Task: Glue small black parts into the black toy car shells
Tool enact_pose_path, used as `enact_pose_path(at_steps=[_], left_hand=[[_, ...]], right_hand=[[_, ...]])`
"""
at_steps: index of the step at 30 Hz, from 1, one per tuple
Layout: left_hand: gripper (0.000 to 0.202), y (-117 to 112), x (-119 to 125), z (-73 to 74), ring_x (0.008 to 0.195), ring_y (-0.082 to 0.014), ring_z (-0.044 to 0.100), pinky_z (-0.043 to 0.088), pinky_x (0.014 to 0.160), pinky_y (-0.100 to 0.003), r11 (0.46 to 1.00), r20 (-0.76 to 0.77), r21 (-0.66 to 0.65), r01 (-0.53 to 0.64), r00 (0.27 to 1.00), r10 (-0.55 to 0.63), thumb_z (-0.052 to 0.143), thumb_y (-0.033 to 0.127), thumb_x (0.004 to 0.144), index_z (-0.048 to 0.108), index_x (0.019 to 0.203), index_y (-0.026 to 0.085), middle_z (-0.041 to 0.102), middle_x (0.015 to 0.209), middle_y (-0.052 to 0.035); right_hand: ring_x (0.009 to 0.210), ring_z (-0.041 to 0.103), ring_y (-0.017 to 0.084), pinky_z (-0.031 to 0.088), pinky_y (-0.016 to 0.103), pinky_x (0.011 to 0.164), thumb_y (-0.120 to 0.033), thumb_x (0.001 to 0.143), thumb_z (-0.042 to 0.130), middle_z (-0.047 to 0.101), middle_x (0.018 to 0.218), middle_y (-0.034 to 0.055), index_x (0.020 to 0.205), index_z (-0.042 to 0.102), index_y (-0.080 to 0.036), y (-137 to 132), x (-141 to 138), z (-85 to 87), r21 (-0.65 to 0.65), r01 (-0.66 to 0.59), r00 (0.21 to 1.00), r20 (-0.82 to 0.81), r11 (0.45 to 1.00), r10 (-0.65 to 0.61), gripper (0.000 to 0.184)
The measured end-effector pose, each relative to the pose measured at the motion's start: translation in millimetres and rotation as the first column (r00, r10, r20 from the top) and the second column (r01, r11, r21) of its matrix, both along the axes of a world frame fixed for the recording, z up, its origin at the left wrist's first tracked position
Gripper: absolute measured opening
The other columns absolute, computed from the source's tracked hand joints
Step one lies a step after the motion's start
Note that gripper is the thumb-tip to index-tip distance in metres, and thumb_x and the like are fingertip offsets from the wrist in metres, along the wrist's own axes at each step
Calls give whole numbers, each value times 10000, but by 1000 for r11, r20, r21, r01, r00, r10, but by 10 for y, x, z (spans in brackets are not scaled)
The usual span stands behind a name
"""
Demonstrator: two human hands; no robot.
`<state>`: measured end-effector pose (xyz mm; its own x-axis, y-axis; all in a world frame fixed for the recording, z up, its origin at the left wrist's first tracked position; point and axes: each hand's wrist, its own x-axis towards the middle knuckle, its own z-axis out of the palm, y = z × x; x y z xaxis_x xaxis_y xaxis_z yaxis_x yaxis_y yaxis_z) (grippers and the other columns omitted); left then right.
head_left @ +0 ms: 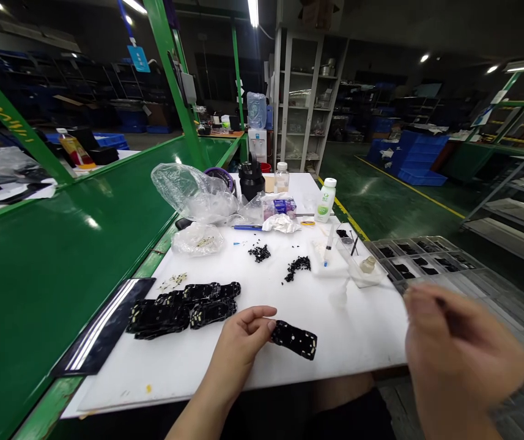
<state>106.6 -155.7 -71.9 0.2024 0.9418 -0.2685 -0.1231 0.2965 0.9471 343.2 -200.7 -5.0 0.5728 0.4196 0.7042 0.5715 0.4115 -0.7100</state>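
Left hand (246, 335): thumb and fingers pinching one end of a black plate (297, 343), far end free. Right hand (457, 348): fingers bunched; too blurred to tell whether anything is held. Left of the left hand: stacked black plates (161, 316). Beyond it, on the worktop (362, 342): loose black bits (260, 253). Risks: the one-ended grip could let the plate tip; a low sweep could scatter the bits.
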Motion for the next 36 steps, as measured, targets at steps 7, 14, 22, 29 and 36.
enact_pose_path(at_steps=[7, 14, 22, 29, 36], left_hand=[[337, 24, -4, 17, 674, -156, 577, 414, 672, -255, 1000, -58, 6, -18, 998, 19, 780, 396, 706, 728, 953, 173, 684, 694, -15], [338, -1, 13, 66, 592, -132, 524, 391, 612, -241, 998, -65, 26, -48, 997, 50, 796, 402, 670, 734, 907, 169, 607, 582, 26], [306, 19, 29, 23, 644, -133, 572, 443, 662, -238, 1000, -16, 3, -29, 999, 29, 790, 372, 681, 720, 896, 168, 641, 622, 16], [263, -6, 42, 33, 641, -129, 588, 451, 675, -238, 998, 24, 3, -59, 998, 59, 787, 332, 693, 704, 878, 165, 656, 609, 21], [246, -7, 31, -5, 671, -124, 610, 450, 708, -236, 999, 52, 22, -39, 998, 38, 773, 316, 724, 697, 898, 159, 698, 660, 5]], right_hand=[[514, 402, 100, 336, 258, 510, -418, 791, 678, 452, 562, -43, 798, 720, -143, 604, 789, 26, -251, 160, 987, 70, 955, -147, 278], [510, 382, 103, 339, 260, 533, -463, 809, 618, 424, 541, -52, 791, 712, -147, 744, 846, -125, -370, 151, 985, 135, 917, -108, 330], [582, 509, 139, 405, 270, 591, -397, 792, 668, 518, 653, -41, 1158, 648, -203, 367, 546, -63, -530, 99, 981, 195, 842, 7, 415], [986, 604, 229, 522, 359, 854, -312, 731, 753, 619, 1142, 64, 1292, 542, -240, -110, -384, -350, -717, -349, 723, 203, 603, 660, 603], [685, 611, 168, 524, 313, 696, -283, 786, 707, 651, 768, 1, 1156, 666, -208, -54, -486, -574, -688, -406, 815, 24, 601, 578, 380]])
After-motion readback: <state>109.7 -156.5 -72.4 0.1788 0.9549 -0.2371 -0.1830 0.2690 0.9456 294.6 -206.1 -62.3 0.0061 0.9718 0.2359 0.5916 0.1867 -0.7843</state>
